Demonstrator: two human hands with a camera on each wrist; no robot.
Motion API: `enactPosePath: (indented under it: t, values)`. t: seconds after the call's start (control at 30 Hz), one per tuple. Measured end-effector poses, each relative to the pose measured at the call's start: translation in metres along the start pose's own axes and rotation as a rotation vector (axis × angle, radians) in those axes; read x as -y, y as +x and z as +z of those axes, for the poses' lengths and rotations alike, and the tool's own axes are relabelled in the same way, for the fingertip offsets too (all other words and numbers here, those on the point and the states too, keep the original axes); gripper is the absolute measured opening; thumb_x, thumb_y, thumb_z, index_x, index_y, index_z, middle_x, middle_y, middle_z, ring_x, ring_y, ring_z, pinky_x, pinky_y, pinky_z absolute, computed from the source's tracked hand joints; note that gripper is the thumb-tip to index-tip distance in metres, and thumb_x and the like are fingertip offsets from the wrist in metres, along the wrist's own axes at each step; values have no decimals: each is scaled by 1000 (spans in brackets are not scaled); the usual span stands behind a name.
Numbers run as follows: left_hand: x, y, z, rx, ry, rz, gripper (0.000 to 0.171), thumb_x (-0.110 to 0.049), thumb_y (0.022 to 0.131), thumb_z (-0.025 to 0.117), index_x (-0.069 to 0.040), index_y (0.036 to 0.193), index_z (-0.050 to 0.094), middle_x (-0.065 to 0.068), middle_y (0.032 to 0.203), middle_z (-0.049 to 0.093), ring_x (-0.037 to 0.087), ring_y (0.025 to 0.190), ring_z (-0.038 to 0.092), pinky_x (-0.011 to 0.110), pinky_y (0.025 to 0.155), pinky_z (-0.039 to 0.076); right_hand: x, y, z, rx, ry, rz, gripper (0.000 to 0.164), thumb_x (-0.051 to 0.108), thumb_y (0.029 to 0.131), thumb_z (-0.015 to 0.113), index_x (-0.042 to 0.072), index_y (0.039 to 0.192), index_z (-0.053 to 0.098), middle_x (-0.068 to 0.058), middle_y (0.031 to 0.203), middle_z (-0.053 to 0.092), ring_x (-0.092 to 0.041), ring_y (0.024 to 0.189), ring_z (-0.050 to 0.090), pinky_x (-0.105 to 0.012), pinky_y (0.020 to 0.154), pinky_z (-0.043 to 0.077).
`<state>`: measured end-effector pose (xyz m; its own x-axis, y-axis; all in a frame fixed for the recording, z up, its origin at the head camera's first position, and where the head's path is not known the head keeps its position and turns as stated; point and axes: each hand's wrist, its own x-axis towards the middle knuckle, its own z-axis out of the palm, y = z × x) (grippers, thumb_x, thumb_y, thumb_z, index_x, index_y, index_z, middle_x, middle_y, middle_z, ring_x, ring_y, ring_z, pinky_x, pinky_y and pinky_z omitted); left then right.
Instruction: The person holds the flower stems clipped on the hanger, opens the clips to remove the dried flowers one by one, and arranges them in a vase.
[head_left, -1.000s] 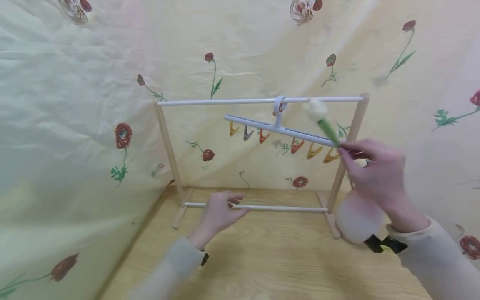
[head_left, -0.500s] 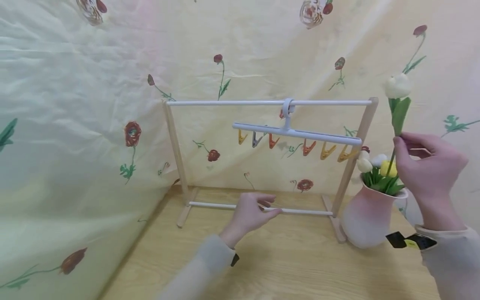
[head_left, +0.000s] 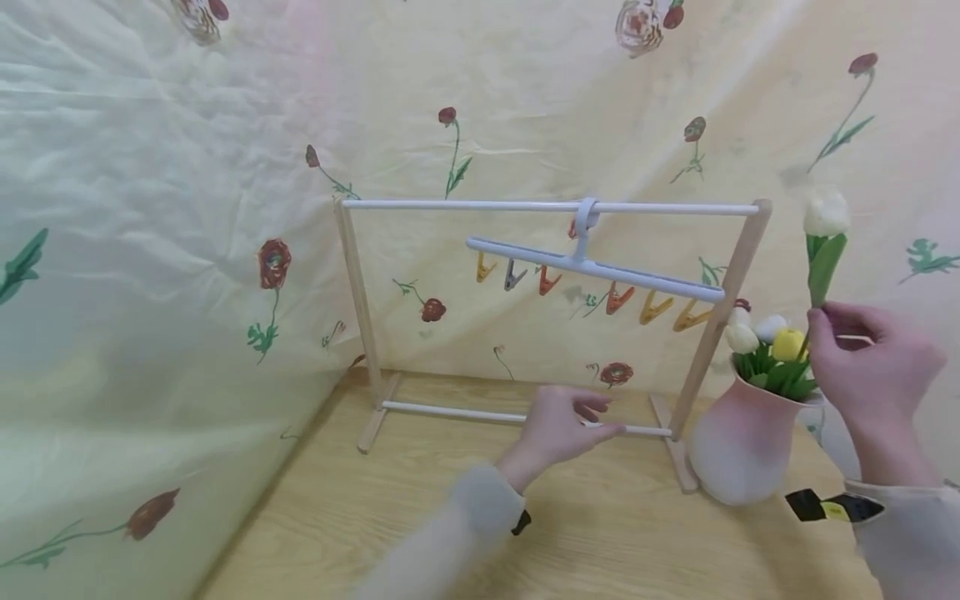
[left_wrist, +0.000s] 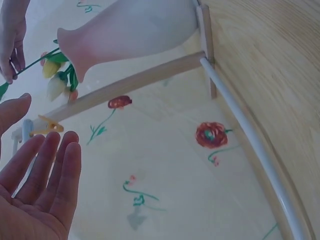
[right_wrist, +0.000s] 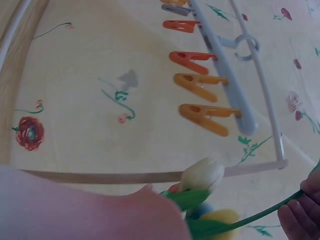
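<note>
My right hand (head_left: 873, 362) pinches the stem of an artificial white tulip (head_left: 827, 215), which stands upright with its bloom above the fingers. The hand is beside the mouth of a pink and white vase (head_left: 742, 446). In the right wrist view the green stem (right_wrist: 265, 209) runs from the fingertips toward the flowers in the vase; where its lower end sits is hidden. My left hand (head_left: 562, 425) hovers in front of the rack's lower white bar (head_left: 450, 411), holding nothing. Its fingers look extended and relaxed in the left wrist view.
A wooden rack with a white top rod (head_left: 465, 205) carries a tilted pale blue hanger (head_left: 592, 268) with several coloured clips, such as a red clip (head_left: 618, 297). White and yellow tulips (head_left: 787, 344) fill the vase. Floral cloth (head_left: 375, 83) surrounds the wooden table (head_left: 420, 492).
My right hand has carried the tulip rightward from in front of the hanger to the vase, then slightly down. My left hand has moved right along the lower bar. The hanger sways.
</note>
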<state>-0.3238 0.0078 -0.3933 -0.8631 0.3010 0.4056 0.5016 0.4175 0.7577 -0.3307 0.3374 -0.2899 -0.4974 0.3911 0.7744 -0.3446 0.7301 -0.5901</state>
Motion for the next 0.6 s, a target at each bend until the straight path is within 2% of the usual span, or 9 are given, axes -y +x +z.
enactPosePath:
  t: [0.17, 0.27, 0.33, 0.4, 0.5, 0.6]
  values:
    - [-8, 13, 22, 20, 26, -34, 34, -34, 85, 92, -22, 116, 82, -5, 107, 83, -8, 77, 69, 8, 65, 53, -16, -8, -2, 54, -73, 29, 35, 20, 97, 65, -7, 116, 76, 54, 77, 45, 30, 69, 46, 8, 69, 36]
    - [-11, 19, 37, 20, 3, -44, 32, -33, 84, 92, -22, 113, 83, -6, 105, 84, -13, 71, 64, 8, 62, 53, -22, -11, -3, 48, -104, 56, 19, 24, 98, 63, 11, 107, 74, 52, 78, 43, 29, 69, 45, 8, 69, 36]
    - [-11, 22, 48, 18, -14, -49, 30, -30, 84, 92, -21, 111, 84, -6, 105, 84, -14, 68, 63, 8, 60, 53, -24, -12, -4, 34, -111, 74, 8, 24, 98, 62, 25, 104, 67, 49, 81, 43, 28, 71, 45, 8, 70, 36]
    - [-12, 25, 61, 17, -41, -71, 30, -29, 83, 93, -21, 110, 84, -7, 105, 84, -14, 67, 63, 8, 58, 53, -24, -12, -6, 22, -114, 98, 13, 25, 98, 62, 36, 104, 59, 47, 83, 44, 27, 72, 45, 8, 71, 36]
    - [-13, 30, 81, 27, -52, -116, 32, -29, 82, 94, -23, 112, 84, -12, 106, 83, -13, 69, 64, 8, 59, 53, -22, -12, -9, -4, -108, 99, 16, 23, 98, 62, 30, 111, 66, 45, 84, 44, 27, 74, 45, 6, 73, 35]
    - [-16, 38, 100, 26, -69, -156, 37, -32, 81, 95, -25, 116, 83, -14, 109, 82, -9, 78, 69, 9, 62, 53, -22, -12, -10, -21, -94, 56, 17, 20, 97, 63, 20, 112, 71, 48, 82, 45, 28, 73, 46, 6, 73, 36]
